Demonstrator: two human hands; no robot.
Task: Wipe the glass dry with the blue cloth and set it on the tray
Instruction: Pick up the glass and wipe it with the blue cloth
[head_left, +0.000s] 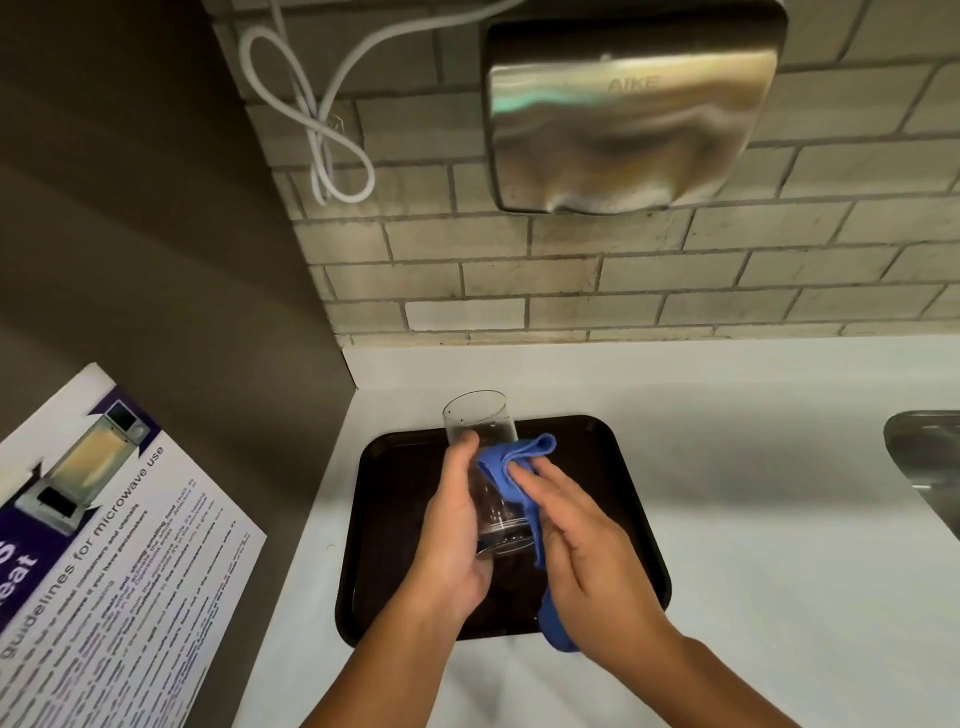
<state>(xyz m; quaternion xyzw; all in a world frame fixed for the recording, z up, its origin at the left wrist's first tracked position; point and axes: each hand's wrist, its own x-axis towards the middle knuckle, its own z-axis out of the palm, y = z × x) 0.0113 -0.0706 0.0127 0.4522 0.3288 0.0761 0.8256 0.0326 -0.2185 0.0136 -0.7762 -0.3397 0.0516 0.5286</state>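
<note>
A clear drinking glass (480, 421) is held tilted above the dark brown tray (613, 467), its open rim pointing away from me. My left hand (452, 525) grips the glass around its left side and base. My right hand (582, 540) presses the blue cloth (511, 457) flat against the right side of the glass. The cloth wraps under the palm and its tail hangs down past my right wrist. The glass is clear of the tray's surface.
The tray lies on a white counter (753, 519) against a grey tiled wall. A steel hand dryer (628, 109) and a looped white cable (322, 130) hang on the wall. A steel sink edge (924, 462) shows at the right. A microwave poster (114, 545) covers the left side panel.
</note>
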